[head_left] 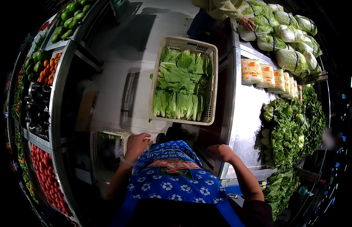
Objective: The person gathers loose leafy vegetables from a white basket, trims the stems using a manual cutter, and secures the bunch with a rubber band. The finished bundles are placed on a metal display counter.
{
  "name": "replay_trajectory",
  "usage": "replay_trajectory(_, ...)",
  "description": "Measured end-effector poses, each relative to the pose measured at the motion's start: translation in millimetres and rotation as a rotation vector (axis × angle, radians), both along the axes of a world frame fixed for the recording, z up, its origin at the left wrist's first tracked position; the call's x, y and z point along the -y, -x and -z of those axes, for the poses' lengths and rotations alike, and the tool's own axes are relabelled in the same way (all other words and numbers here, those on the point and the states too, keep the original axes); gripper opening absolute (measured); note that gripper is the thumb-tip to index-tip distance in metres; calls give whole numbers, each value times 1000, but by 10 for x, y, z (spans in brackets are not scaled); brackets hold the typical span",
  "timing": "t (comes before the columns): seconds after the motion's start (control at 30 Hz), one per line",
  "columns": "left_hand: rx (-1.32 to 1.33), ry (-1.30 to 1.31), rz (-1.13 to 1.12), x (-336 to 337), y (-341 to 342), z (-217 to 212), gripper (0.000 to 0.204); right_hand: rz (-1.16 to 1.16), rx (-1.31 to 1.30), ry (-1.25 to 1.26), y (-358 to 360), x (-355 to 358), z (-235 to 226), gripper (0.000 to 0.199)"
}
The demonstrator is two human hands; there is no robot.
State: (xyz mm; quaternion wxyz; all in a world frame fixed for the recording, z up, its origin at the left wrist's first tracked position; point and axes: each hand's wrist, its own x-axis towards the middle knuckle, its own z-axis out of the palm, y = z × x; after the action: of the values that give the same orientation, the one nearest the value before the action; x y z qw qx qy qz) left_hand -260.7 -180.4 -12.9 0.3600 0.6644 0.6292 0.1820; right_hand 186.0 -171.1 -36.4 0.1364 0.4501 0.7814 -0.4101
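My left hand (137,146) is beside the left edge of my blue flowered apron (176,187). Its fingers are loosely bent and a little apart, and nothing shows in them. To the right of the apron, my right hand (220,153) is closed with its fingers curled under, and no held thing shows. Both hands are apart from the pale plastic crate (183,122) on the floor ahead. Inside it lie leafy green vegetables (179,72), stacked with stalks toward me in the near row.
Steel counters on the right hold wrapped cabbages (291,60), packaged white goods (251,71) and leafy bunches (285,132). Left shelves carry tomatoes (47,174), eggplants (38,108) and green produce (72,19). A second crate (93,145) stands low left. Another person's hand (247,23) touches the cabbages.
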Motion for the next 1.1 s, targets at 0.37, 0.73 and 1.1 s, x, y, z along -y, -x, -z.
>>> replay_trajectory(0.37,-330,-71,32,-489,-76,421,56,85,-115,-86,957,-1729,1007,44)
replay_trajectory(0.73,-36,265,-66,-522,-127,654,40,-158,57,-57,2179,-1841,2325,28)
replay_trajectory(1.1,23,227,35,-1395,725,768,39,382,-320,85,2042,-1779,2341,11)
